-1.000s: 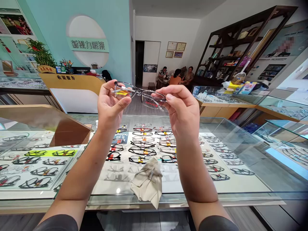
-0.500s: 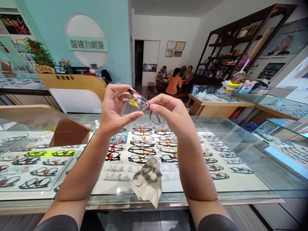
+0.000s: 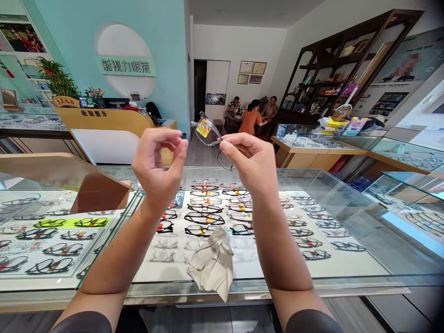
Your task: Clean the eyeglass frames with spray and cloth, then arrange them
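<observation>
A pair of thin-framed glasses (image 3: pixel 209 132) with a yellow-orange sticker on one lens hangs in the air above the counter. My right hand (image 3: pixel 253 159) pinches it near the middle, thumb and fingers together. To the left, apart from the glasses, is my left hand (image 3: pixel 159 159); its fingers are curled and the thumb and index fingertips are nearly touching, with nothing visible between them. Below, a crumpled beige cloth (image 3: pixel 213 263) lies on the glass counter top near the front edge.
Under the glass counter (image 3: pixel 312 277) are rows of spectacle frames (image 3: pixel 204 218). A wooden-edged panel (image 3: pixel 52 173) stands at the left. Farther back are a cashier desk (image 3: pixel 104 115), more display cases (image 3: pixel 312 143), dark shelves and several seated people.
My left hand has let go of the glasses and moved left and slightly down, its fingers closing in. The glasses, in my right hand, have tilted and their left end has risen.
</observation>
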Demonstrator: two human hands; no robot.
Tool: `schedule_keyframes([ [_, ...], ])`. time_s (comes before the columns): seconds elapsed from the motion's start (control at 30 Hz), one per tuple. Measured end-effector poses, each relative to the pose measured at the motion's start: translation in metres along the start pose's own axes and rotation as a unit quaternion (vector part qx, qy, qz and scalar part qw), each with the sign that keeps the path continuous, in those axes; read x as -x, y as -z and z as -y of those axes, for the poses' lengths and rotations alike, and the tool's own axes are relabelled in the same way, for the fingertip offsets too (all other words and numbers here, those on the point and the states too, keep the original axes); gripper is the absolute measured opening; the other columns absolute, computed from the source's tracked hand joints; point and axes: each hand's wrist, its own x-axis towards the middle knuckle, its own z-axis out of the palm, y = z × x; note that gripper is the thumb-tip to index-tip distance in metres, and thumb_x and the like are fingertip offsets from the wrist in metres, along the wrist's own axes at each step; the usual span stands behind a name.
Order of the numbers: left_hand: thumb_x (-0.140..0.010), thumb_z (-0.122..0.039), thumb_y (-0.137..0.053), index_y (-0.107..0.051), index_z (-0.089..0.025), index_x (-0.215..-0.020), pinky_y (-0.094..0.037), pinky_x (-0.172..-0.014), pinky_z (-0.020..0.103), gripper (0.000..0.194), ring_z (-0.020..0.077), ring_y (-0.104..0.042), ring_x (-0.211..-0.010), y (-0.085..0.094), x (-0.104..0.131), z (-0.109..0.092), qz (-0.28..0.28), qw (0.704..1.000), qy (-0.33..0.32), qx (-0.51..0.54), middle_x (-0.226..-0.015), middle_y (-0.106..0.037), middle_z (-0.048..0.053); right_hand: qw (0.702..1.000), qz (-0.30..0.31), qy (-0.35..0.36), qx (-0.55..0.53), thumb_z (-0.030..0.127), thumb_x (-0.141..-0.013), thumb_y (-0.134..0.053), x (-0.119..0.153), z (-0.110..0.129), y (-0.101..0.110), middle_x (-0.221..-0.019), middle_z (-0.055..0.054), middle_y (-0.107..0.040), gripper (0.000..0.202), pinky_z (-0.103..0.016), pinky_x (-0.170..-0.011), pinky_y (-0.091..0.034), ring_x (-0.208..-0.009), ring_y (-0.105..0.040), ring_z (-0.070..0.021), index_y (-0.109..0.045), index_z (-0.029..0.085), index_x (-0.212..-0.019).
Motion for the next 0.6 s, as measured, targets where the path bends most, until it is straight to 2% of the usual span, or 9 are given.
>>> schedule_keyframes([
  [0.03, -0.098, -0.047, -0.091, -0.083, -0.029, -0.112, -0.064, -0.091, 0.035, 0.024, 0.0194, -0.074, -0.099, -0.001, 0.003, -0.005, 0.016, 1.0, 0.013, -0.008, -0.106, -0.076, 0.003, 1.0, -0.005, 0.02, 0.008, 0.043, -0.094, -0.088, 0.001, -0.001, -0.002, -0.107, -0.006, -0.087, 0.019, -0.038, -0.091, -0.066, -0.096, -0.078, -0.0202, -0.085, 0.024, -0.091],
  [0.1, -0.1, -0.047, -0.09, -0.087, -0.027, -0.105, -0.061, -0.072, 0.029, 0.02, 0.0151, -0.072, -0.079, -0.004, 0.006, -0.014, 0.072, 0.995, 0.069, -0.013, -0.096, -0.08, 0.003, 0.998, -0.012, 0.063, 0.03, 0.038, -0.097, -0.086, 0.003, -0.001, -0.007, -0.11, -0.007, -0.087, 0.015, -0.04, -0.096, -0.065, -0.101, -0.079, -0.0213, -0.085, 0.024, -0.092],
  [0.17, -0.101, -0.053, -0.087, -0.089, -0.025, -0.101, -0.052, -0.055, 0.027, 0.028, 0.0117, -0.064, -0.06, -0.007, 0.008, -0.021, 0.121, 0.983, 0.139, -0.006, -0.084, -0.08, 0.003, 0.993, -0.022, 0.099, 0.063, 0.033, -0.1, -0.083, 0.006, -0.001, -0.012, -0.111, -0.007, -0.087, 0.011, -0.041, -0.098, -0.065, -0.105, -0.08, -0.0227, -0.085, 0.025, -0.093],
  [0.23, -0.1, -0.062, -0.084, -0.089, -0.025, -0.095, -0.043, -0.045, 0.026, 0.038, 0.0096, -0.054, -0.048, -0.009, 0.007, -0.026, 0.141, 0.971, 0.192, 0.0, -0.071, -0.075, 0.001, 0.987, -0.032, 0.125, 0.097, 0.031, -0.101, -0.082, 0.008, 0.0, -0.016, -0.112, -0.007, -0.086, 0.01, -0.042, -0.1, -0.065, -0.109, -0.08, -0.0245, -0.084, 0.026, -0.093],
  [0.37, -0.09, -0.073, -0.089, -0.087, -0.024, -0.083, -0.036, -0.042, 0.025, 0.05, 0.0094, -0.048, -0.045, -0.012, 0.003, -0.027, 0.131, 0.962, 0.238, 0.021, -0.061, -0.068, 0.0, 0.977, -0.037, 0.162, 0.131, 0.031, -0.102, -0.081, 0.012, -0.003, -0.023, -0.113, -0.007, -0.086, 0.008, -0.045, -0.104, -0.065, -0.112, -0.08, -0.0263, -0.084, 0.028, -0.096],
  [0.5, -0.079, -0.07, -0.099, -0.087, -0.023, -0.084, -0.043, -0.049, 0.025, 0.049, 0.0116, -0.057, -0.057, -0.01, -0.002, -0.018, 0.112, 0.961, 0.251, 0.025, -0.071, -0.075, 0.002, 0.975, -0.007, 0.164, 0.15, 0.032, -0.107, -0.073, 0.014, -0.004, -0.027, -0.123, -0.007, -0.086, 0.013, -0.045, -0.108, -0.065, -0.118, -0.081, -0.0266, -0.086, 0.029, -0.103],
  [0.6, -0.076, -0.066, -0.102, -0.085, -0.023, -0.084, -0.041, -0.05, 0.025, 0.047, 0.0116, -0.055, -0.059, -0.005, -0.006, -0.007, 0.107, 0.958, 0.267, 0.021, -0.068, -0.071, 0.001, 0.974, 0.026, 0.16, 0.155, 0.031, -0.11, -0.068, 0.016, -0.002, -0.028, -0.124, -0.007, -0.086, 0.019, -0.046, -0.111, -0.063, -0.12, -0.08, -0.0263, -0.085, 0.029, -0.103],
])
